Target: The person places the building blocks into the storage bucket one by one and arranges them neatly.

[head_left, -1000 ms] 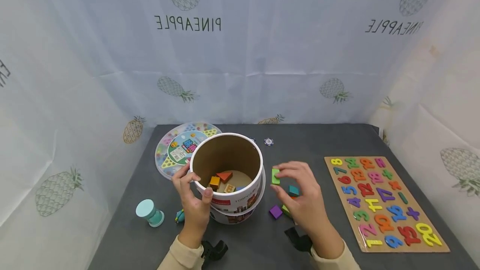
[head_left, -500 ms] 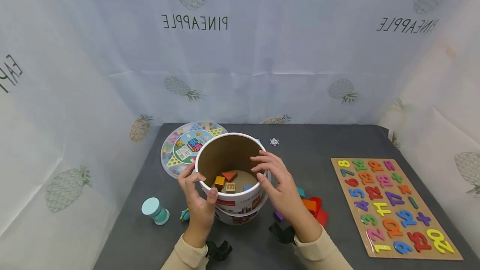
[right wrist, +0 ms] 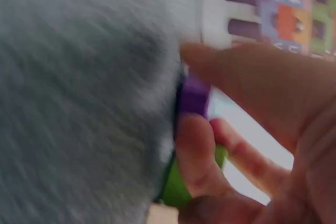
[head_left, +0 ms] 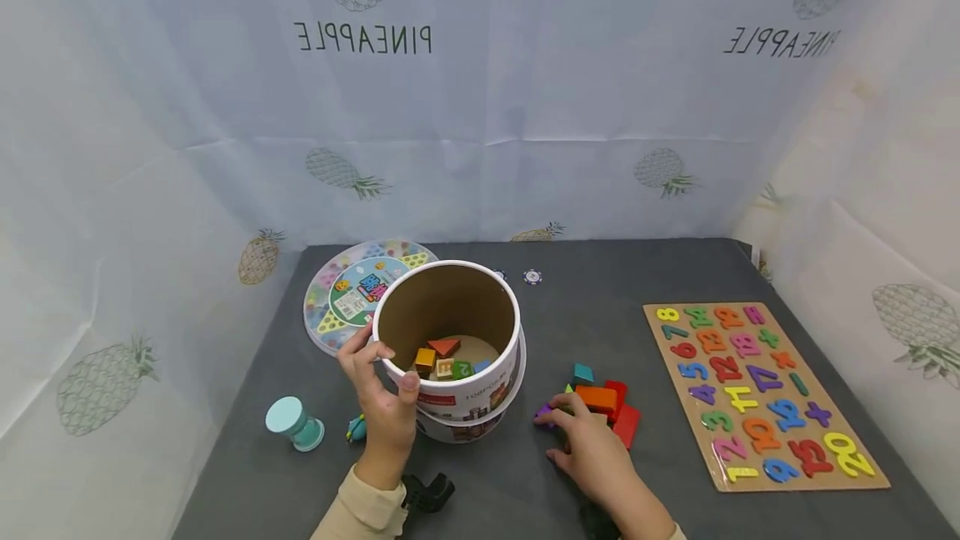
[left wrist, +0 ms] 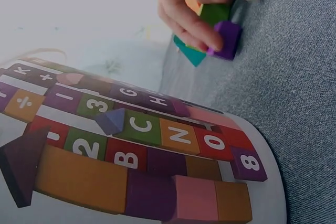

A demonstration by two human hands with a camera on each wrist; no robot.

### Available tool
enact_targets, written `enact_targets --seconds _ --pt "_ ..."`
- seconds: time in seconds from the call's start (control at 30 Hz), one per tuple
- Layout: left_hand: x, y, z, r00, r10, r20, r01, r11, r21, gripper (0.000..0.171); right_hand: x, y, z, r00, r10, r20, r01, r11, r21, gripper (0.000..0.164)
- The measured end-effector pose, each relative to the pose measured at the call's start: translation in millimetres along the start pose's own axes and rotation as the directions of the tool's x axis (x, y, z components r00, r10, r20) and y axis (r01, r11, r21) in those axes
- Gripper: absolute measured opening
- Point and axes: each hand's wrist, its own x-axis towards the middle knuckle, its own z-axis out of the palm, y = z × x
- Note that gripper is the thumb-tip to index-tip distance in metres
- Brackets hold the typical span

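My left hand (head_left: 386,407) grips the rim of a white bucket (head_left: 468,397) with block pictures on its wall, tilted toward me. Inside lie an orange block (head_left: 425,361), a red triangular block (head_left: 445,347), a lettered block (head_left: 445,369), a green block (head_left: 462,369) and a partly hidden blue one. To the bucket's right, my right hand (head_left: 588,448) reaches over a small pile. Its fingertips touch a purple block (left wrist: 227,40), while the thumb stands apart from it. Near the fingers are a green block (left wrist: 214,13) and a teal block (head_left: 582,374).
Orange (head_left: 597,399) and red blocks (head_left: 626,423) lie beside the right hand. A number board (head_left: 765,398) is at the right. A round game board (head_left: 330,290) lies behind the bucket, a mint-coloured hourglass-shaped object (head_left: 295,423) at the left, and poker chips (head_left: 532,277) at the back.
My right hand carried a light green block to the bucket and let it go inside. The hand has since come back right and down to the pile. My left hand keeps its hold on the rim.
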Motion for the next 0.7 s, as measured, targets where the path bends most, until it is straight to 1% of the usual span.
enact_targets --seconds 0.1,0.17,0.3,0.33,0.37,0.4,0.43,0.47,0.53,0.57,0.6,0.63,0.67,0.7 --pt "0.6 0.9 -1.9 1.0 0.002 0.0 -0.002 1.0 0.003 0.06 3.0 1.0 10.2 0.995 0.035 -0.091 -0.036 0.999 -0.012 0.049" --pt "1.6 4.4 -1.9 1.0 0.001 -0.002 -0.001 1.0 0.0 0.061 5.9 1.5 14.0 0.991 0.048 -0.129 -0.051 0.998 -0.021 0.05" --pt "5.7 21.9 0.6 1.0 0.0 -0.001 0.0 1.0 -0.013 0.059 11.7 0.8 12.1 0.986 0.036 -0.164 -0.044 0.998 -0.043 0.04" --pt "7.0 26.8 1.5 1.0 0.0 0.0 0.0 1.0 -0.014 0.058 13.2 -0.8 8.5 0.983 0.032 -0.183 -0.036 0.999 -0.02 0.037" --pt "8.2 31.5 2.1 1.0 -0.002 0.005 0.002 1.0 -0.017 0.057 14.9 -3.0 3.3 0.975 0.024 -0.22 -0.021 1.0 0.015 0.036" --pt "9.4 35.7 2.7 1.0 -0.004 0.011 0.004 1.0 -0.017 0.056 16.9 -6.7 -4.0 0.963 0.024 -0.27 -0.005 0.998 0.068 0.035" --pt "10.5 39.0 3.0 1.0 -0.008 0.017 0.008 1.0 -0.018 0.055 19.4 -11.2 -12.9 0.943 0.027 -0.333 0.02 0.991 0.134 0.036" --pt "11.3 41.1 3.1 1.0 -0.011 0.021 0.011 1.0 -0.016 0.055 22.0 -17.2 -23.5 0.914 0.027 -0.405 0.059 0.978 0.199 0.037" --pt "12.5 42.8 2.6 1.0 -0.013 0.022 0.013 1.0 -0.011 0.054 28.3 -31.4 -46.4 0.838 0.021 -0.546 0.181 0.932 0.314 0.038" --pt "12.7 43.0 2.2 1.0 -0.016 0.023 0.016 1.0 -0.011 0.054 31.9 -39.6 -57.7 0.796 0.004 -0.605 0.255 0.905 0.341 0.039" --pt "12.8 42.6 1.7 1.0 -0.016 0.023 0.016 1.0 -0.011 0.053 35.8 -48.0 -67.9 0.762 -0.018 -0.647 0.317 0.882 0.349 0.04" --pt "12.6 41.6 1.2 1.0 -0.016 0.021 0.016 1.0 -0.008 0.053 40.0 -56.1 -76.1 0.735 -0.054 -0.676 0.375 0.863 0.339 0.041" --pt "12.2 40.5 0.7 1.0 -0.012 0.019 0.013 1.0 -0.01 0.053 44.1 -64.2 -82.5 0.717 -0.096 -0.69 0.419 0.851 0.317 0.041" --pt "11.4 38.9 0.2 1.0 -0.011 0.017 0.011 1.0 -0.009 0.052 48.7 -70.9 -86.5 0.712 -0.137 -0.689 0.451 0.841 0.299 0.041"
